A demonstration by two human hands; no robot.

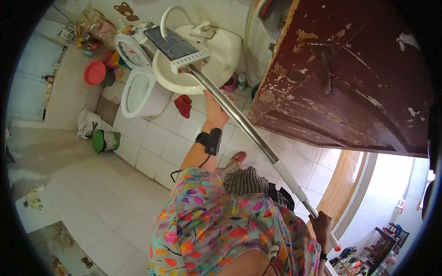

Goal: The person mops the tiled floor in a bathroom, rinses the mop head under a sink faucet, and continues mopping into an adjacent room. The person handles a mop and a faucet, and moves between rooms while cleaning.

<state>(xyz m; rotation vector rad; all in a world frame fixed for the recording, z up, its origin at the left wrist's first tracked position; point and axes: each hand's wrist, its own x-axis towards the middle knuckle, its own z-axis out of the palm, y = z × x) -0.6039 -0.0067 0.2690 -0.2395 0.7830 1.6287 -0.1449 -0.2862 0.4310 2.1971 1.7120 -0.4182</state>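
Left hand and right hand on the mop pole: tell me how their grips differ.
The left hand holds the metal upper stretch of the mop pole, arm stretched out toward the sink; the right hand grips the white end near the body. The left wrist wears a black strap; the right wrist is mostly cut off by the picture's lower edge. Both hands close around the same pole.

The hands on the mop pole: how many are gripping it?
2. The left hand grips the mop pole near its middle, below the sink. The right hand grips its white lower end, near the picture's bottom edge.
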